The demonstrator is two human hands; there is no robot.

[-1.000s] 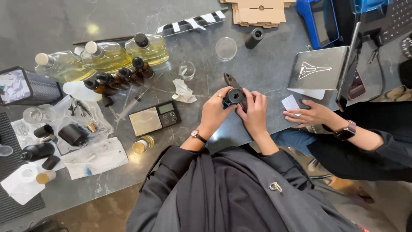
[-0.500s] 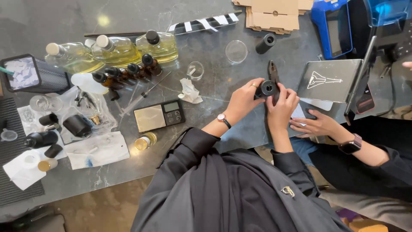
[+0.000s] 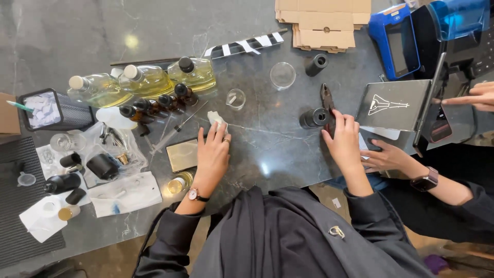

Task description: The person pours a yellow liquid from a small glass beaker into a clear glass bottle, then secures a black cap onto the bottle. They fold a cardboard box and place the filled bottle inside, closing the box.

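- The left hand [image 3: 213,154] is lying flat over the small scale [image 3: 186,153] on the dark marble table [image 3: 267,149], fingers stretched forward and close together; the fingertips are touching a crumpled white tissue [image 3: 216,118] — whether they are pinching it or only resting on it cannot be told.
- The right hand [image 3: 342,141] is resting on the table with its fingers loosely curled, just beside a short black cylinder [image 3: 314,118] lying on its side; the fingertips are lying against the red-handled pliers [image 3: 327,100], clamped on nothing that shows.
- A second black cylinder [image 3: 315,64] is standing well apart, near a clear round dish [image 3: 282,75] and a stack of flat cardboard [image 3: 323,23].
- Left of the tissue, three clear bottles of yellow liquid [image 3: 146,80] are lying next to a row of small dark vials [image 3: 154,103]; a small glass cup [image 3: 235,98] is sitting between them and the dish.
- A small jar of amber liquid [image 3: 179,184] is sitting just below the scale, near the left wrist.
- Another person's hand [image 3: 388,157], a watch on its wrist, is reaching under a metal stand [image 3: 393,105] — just beside the right hand.
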